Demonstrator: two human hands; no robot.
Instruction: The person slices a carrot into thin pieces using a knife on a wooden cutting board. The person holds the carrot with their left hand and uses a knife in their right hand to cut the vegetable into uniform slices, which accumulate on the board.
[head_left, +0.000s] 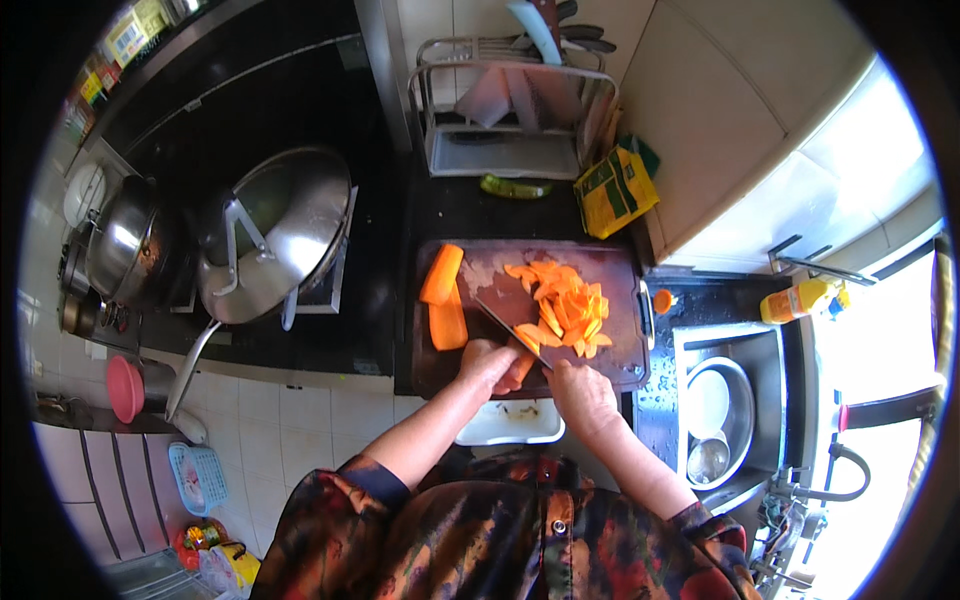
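Observation:
My left hand (489, 364) presses a partly cut carrot piece (520, 367) against a dark red-brown cutting board (480, 259). In my right hand (584, 392) is the handle of a kitchen knife (504, 325); its blade slants up and left across the carrot, beside my left fingers. Thin carrot slices (568, 306) lie heaped to the right of the blade. Two larger peeled carrot pieces, one rounded (442, 273) and one below it (448, 322), rest at the board's left side. My fingers hide part of the carrot being held.
A lidded wok (289, 232) stands on the black stove at left, its long handle jutting toward me. Behind the board are a knife rack (510, 154), a green vegetable piece (514, 187) and a yellow packet (616, 193). A sink (765, 375) holding a metal basin (739, 375) lies right.

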